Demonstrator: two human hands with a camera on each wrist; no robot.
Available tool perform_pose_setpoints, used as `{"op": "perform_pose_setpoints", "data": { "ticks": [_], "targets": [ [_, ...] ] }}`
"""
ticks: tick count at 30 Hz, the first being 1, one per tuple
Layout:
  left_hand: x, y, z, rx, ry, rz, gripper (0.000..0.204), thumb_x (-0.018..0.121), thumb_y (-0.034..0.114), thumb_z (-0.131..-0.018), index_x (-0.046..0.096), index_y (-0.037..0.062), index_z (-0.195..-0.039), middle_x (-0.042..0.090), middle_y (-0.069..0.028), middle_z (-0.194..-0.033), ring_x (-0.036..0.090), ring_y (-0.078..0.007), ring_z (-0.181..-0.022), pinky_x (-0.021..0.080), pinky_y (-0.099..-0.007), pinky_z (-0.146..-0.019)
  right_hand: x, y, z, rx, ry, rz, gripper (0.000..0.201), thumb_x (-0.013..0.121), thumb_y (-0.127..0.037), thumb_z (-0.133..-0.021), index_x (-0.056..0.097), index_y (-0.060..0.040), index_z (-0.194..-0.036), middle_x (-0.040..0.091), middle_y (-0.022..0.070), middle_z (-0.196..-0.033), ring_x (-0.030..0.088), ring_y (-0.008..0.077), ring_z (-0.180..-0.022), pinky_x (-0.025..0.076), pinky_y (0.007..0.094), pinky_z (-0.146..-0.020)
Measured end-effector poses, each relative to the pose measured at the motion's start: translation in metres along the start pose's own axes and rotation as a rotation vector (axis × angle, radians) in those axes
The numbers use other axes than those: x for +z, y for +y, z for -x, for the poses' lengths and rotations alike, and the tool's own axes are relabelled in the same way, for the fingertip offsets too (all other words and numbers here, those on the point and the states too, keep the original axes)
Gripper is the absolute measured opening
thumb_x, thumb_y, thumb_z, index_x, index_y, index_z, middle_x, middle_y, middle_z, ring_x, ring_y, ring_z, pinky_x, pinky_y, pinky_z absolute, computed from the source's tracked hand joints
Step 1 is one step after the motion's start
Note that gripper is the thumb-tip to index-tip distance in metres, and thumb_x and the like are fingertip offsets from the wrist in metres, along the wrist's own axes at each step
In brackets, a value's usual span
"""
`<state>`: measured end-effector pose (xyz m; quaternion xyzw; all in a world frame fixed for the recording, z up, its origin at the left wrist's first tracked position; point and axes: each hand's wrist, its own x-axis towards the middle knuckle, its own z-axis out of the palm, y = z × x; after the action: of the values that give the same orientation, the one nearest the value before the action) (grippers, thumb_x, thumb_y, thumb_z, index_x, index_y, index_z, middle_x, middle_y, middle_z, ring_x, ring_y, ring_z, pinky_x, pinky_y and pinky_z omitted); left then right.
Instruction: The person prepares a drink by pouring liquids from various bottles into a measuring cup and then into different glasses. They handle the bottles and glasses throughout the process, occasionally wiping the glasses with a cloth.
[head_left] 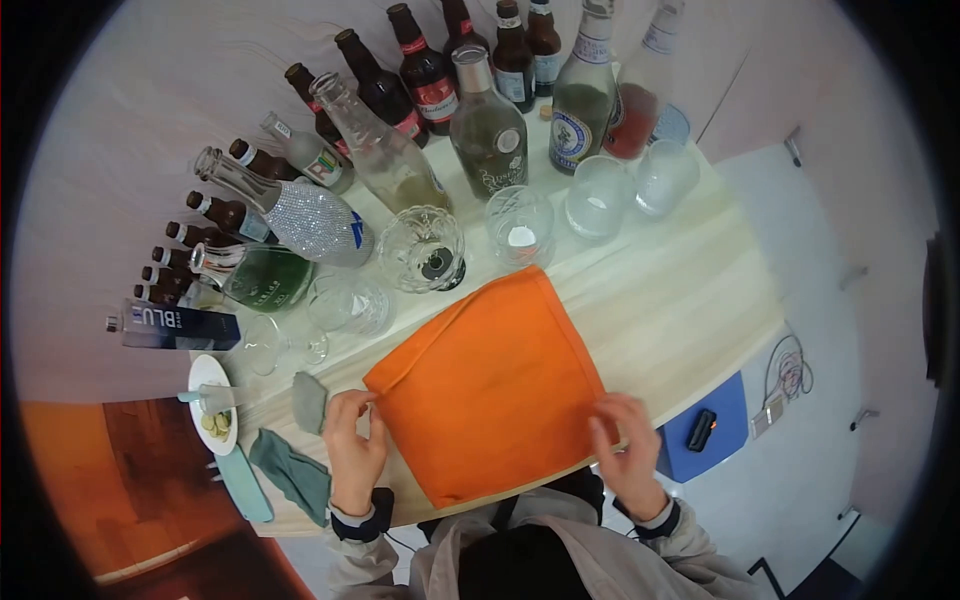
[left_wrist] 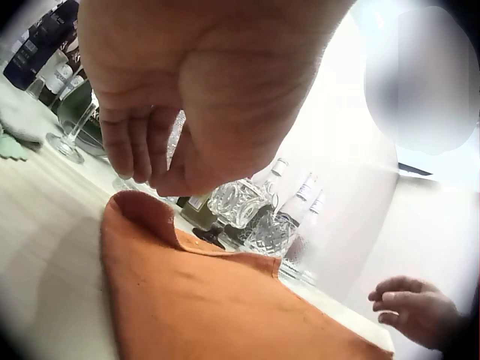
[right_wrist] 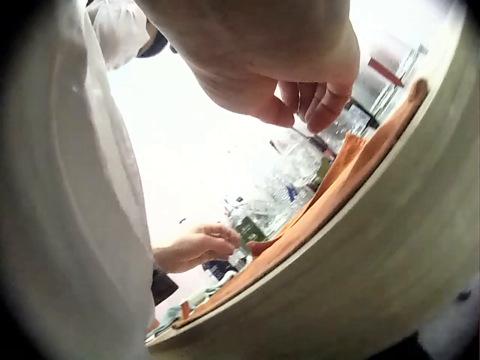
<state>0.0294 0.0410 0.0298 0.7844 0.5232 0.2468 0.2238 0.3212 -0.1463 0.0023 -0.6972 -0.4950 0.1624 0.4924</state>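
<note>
An orange cloth [head_left: 495, 390] lies spread on the table, its upper left edge folded over in a narrow strip. My left hand [head_left: 357, 450] is at the cloth's left corner; in the left wrist view its loosely bent fingers hang just above a curled part of the cloth [left_wrist: 225, 300], with no grip visible. Beside the right edge is my right hand [head_left: 630, 450], fingers relaxed and apart. The right wrist view shows this hand [right_wrist: 270, 52] above the cloth [right_wrist: 322, 210], holding nothing.
Several glasses [head_left: 520, 225] and bottles [head_left: 490, 140] stand beyond the cloth. To the left are a grey cloth [head_left: 310, 402], a green cloth [head_left: 290, 470] and a white plate [head_left: 200, 375] of small pieces. A blue stool [head_left: 725, 435] bearing a black object [head_left: 702, 430] is at the right.
</note>
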Motion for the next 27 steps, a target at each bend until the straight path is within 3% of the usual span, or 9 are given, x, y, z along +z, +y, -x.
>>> {"op": "perform_pose_setpoints", "data": {
  "ticks": [3, 4, 8, 11, 13, 17, 19, 22, 27],
  "targets": [
    [0.002, -0.008, 0.004, 0.081, 0.041, 0.071, 0.016, 0.06, -0.013, -0.082, 0.067, -0.0009, -0.09, 0.066, -0.0152, -0.103, 0.063, -0.0324, -0.087, 0.051, -0.0376, -0.077, -0.034, 0.039, -0.033, 0.126, 0.134, 0.052, 0.04, 0.075, 0.002, -0.089, 0.062, 0.002, -0.127, 0.065, 0.0186, -0.127, 0.065, 0.029, -0.113, 0.055, 0.038, -0.091],
    [0.005, -0.012, 0.008, -0.001, 0.045, 0.143, 0.017, 0.057, -0.017, -0.076, 0.065, -0.0016, -0.078, 0.068, -0.0147, -0.101, 0.063, -0.032, -0.088, 0.051, -0.0377, -0.076, -0.046, 0.055, -0.054, 0.162, 0.178, 0.053, 0.046, 0.077, 0.0, -0.089, 0.059, 0.0018, -0.132, 0.062, 0.0188, -0.132, 0.063, 0.0277, -0.119, 0.054, 0.0384, -0.095],
    [0.008, -0.024, 0.021, 0.005, 0.016, 0.148, 0.017, 0.054, -0.018, -0.063, 0.058, -0.0021, -0.064, 0.07, -0.0136, -0.095, 0.064, -0.0313, -0.09, 0.051, -0.0376, -0.077, -0.07, 0.112, -0.155, 0.089, 0.258, 0.132, 0.087, 0.085, -0.01, -0.085, 0.034, 0.0009, -0.155, 0.048, 0.0195, -0.153, 0.046, 0.0309, -0.144, 0.04, 0.0459, -0.117],
    [0.007, -0.026, 0.03, 0.055, 0.02, 0.146, 0.02, 0.05, -0.021, -0.067, 0.058, -0.0027, -0.065, 0.07, -0.0163, -0.096, 0.066, -0.0296, -0.088, 0.052, -0.0346, -0.079, -0.06, 0.137, -0.219, 0.163, 0.298, 0.029, 0.098, 0.09, -0.016, -0.08, 0.03, 0.0033, -0.156, 0.045, 0.0216, -0.156, 0.042, 0.0314, -0.147, 0.039, 0.0438, -0.118],
    [0.003, -0.025, 0.037, 0.055, 0.029, 0.151, 0.019, 0.052, -0.02, -0.067, 0.058, -0.0021, -0.066, 0.071, -0.0151, -0.097, 0.065, -0.0314, -0.089, 0.052, -0.0368, -0.078, -0.049, 0.141, -0.246, 0.151, 0.332, 0.012, 0.102, 0.094, -0.022, -0.075, 0.034, 0.0053, -0.153, 0.049, 0.022, -0.151, 0.049, 0.0307, -0.141, 0.042, 0.0399, -0.115],
    [-0.007, -0.022, 0.048, 0.084, 0.016, 0.171, 0.018, 0.055, -0.019, -0.069, 0.058, -0.0012, -0.068, 0.072, -0.0143, -0.098, 0.065, -0.0339, -0.092, 0.052, -0.0393, -0.078, -0.044, 0.131, -0.256, 0.177, 0.324, -0.014, 0.096, 0.096, -0.025, -0.071, 0.044, 0.0045, -0.146, 0.058, 0.0189, -0.141, 0.056, 0.029, -0.13, 0.045, 0.0375, -0.11],
    [-0.009, -0.024, 0.05, 0.113, 0.029, 0.179, 0.018, 0.055, -0.019, -0.069, 0.058, -0.0013, -0.069, 0.072, -0.0146, -0.099, 0.065, -0.0343, -0.092, 0.052, -0.0395, -0.079, -0.046, 0.124, -0.252, 0.201, 0.425, 0.067, 0.084, 0.096, -0.024, -0.071, 0.053, 0.0046, -0.138, 0.064, 0.0164, -0.129, 0.061, 0.0272, -0.121, 0.047, 0.0377, -0.105],
    [-0.015, -0.022, 0.056, 0.137, 0.042, 0.205, 0.018, 0.056, -0.019, -0.07, 0.057, -0.0015, -0.072, 0.072, -0.0151, -0.1, 0.065, -0.0353, -0.093, 0.053, -0.0401, -0.079, -0.063, 0.098, -0.234, 0.163, 0.529, 0.135, 0.077, 0.096, -0.022, -0.072, 0.057, 0.0036, -0.133, 0.065, 0.0145, -0.125, 0.06, 0.0253, -0.121, 0.048, 0.0362, -0.103],
    [-0.022, -0.033, 0.061, 0.161, 0.08, 0.256, 0.018, 0.058, -0.018, -0.073, 0.054, -0.0012, -0.077, 0.07, -0.0173, -0.102, 0.065, -0.0377, -0.093, 0.053, -0.0411, -0.081, -0.057, 0.04, -0.167, 0.001, 0.351, -0.05, 0.076, 0.095, -0.016, -0.073, 0.054, 0.001, -0.136, 0.063, 0.0111, -0.128, 0.06, 0.023, -0.121, 0.048, 0.0357, -0.106]
  ]
}}
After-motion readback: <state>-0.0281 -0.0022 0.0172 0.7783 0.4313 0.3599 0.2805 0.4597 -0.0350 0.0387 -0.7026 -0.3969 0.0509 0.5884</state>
